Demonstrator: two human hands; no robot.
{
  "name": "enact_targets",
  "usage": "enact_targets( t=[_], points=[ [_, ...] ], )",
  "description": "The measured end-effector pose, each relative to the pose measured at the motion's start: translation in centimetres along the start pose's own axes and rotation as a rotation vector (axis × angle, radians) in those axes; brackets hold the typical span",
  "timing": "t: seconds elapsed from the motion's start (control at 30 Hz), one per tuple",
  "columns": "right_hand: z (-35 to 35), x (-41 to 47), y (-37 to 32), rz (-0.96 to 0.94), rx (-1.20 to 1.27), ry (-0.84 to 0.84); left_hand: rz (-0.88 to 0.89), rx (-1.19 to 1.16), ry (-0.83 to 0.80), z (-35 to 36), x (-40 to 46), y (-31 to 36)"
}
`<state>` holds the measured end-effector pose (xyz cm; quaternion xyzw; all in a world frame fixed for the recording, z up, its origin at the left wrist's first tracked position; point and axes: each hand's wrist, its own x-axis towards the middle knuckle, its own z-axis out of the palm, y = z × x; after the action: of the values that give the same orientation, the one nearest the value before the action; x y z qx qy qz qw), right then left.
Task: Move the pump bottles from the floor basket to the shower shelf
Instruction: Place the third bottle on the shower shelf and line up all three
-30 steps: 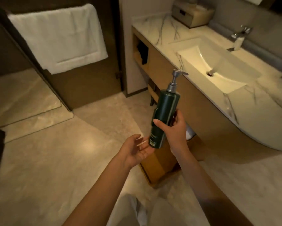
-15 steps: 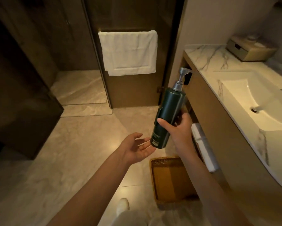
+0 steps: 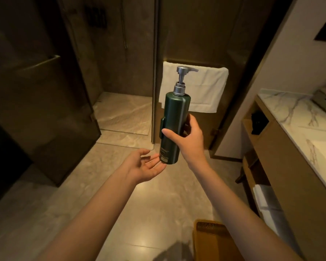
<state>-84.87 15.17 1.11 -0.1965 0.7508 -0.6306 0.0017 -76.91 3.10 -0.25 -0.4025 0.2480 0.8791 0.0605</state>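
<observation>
My right hand (image 3: 189, 140) grips a dark green pump bottle (image 3: 174, 117) with a silver pump head, held nearly upright at chest height. My left hand (image 3: 145, 165) is open, palm up, its fingertips just under the bottle's base. The brown woven floor basket (image 3: 213, 240) sits on the floor at the bottom right, partly cut off by the frame edge; I see no bottles in its visible part. The shower area (image 3: 120, 110) lies ahead on the left behind a glass panel; no shelf is clearly visible there.
A white towel (image 3: 198, 87) hangs on the dark panel straight ahead. The marble vanity counter (image 3: 297, 117) with a wooden cabinet runs along the right. A dark glass partition (image 3: 45, 110) stands at the left. Beige tile floor (image 3: 158, 204) spreads between them.
The view has swung left and up from the sink toward the shower. The bottle stays in my right hand and is now more upright. The basket has slipped to the bottom right.
</observation>
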Motion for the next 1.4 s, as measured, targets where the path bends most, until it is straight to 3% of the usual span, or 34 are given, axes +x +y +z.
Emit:
enact_targets(
  t=[0.2, 0.5, 0.73, 1.03, 1.4],
  points=[
    [8.9, 8.4, -1.8, -0.047, 0.04, 0.002, 0.082, 0.018, 0.005, -0.8, 2.4, 11.7],
    [17.9, 21.4, -0.5, -0.062, 0.03, -0.093, 0.04, -0.019, -0.017, 0.3, 9.8, 25.4],
    [23.1, 35.9, 2.3, -0.079, 0.137, -0.188, 0.098, -0.075, 0.05, 3.6, 18.7, 36.5],
    [29.7, 54.5, 0.0, -0.124, 0.186, -0.295, 0.172, -0.183, 0.086, 10.1, 25.6, 51.9],
    [41.6, 74.4, 3.6, -0.139, 0.161, -0.27, 0.163, -0.241, 0.034, 12.9, 38.3, 70.8]
  ],
)
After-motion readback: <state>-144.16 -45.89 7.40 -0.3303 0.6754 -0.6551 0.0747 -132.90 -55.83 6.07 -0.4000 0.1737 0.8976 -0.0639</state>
